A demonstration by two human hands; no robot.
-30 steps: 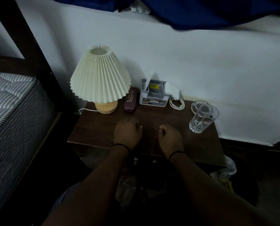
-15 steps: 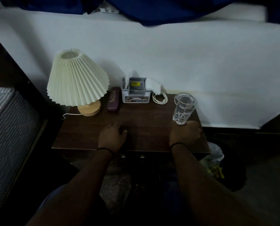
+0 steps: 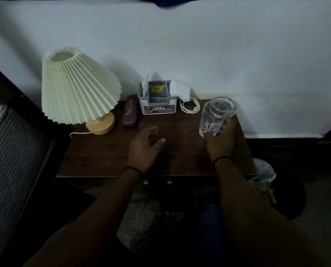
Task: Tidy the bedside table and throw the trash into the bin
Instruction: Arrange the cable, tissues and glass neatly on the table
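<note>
A drinking glass (image 3: 214,118) is gripped, tilted, by the right hand (image 3: 221,140) at the right end of the bedside table (image 3: 107,157). The left hand (image 3: 144,146) is held loosely curled, holding nothing. A pleated lamp (image 3: 78,87), glasses case (image 3: 130,112), white organizer box (image 3: 158,102) and coiled cable (image 3: 189,106) are lined along the wall; a bagged bin (image 3: 263,173) is seen beside the table.

Dim room: pale wall (image 3: 218,54), striped mattress (image 3: 12,151) at left, dark floor (image 3: 318,218) at right.
</note>
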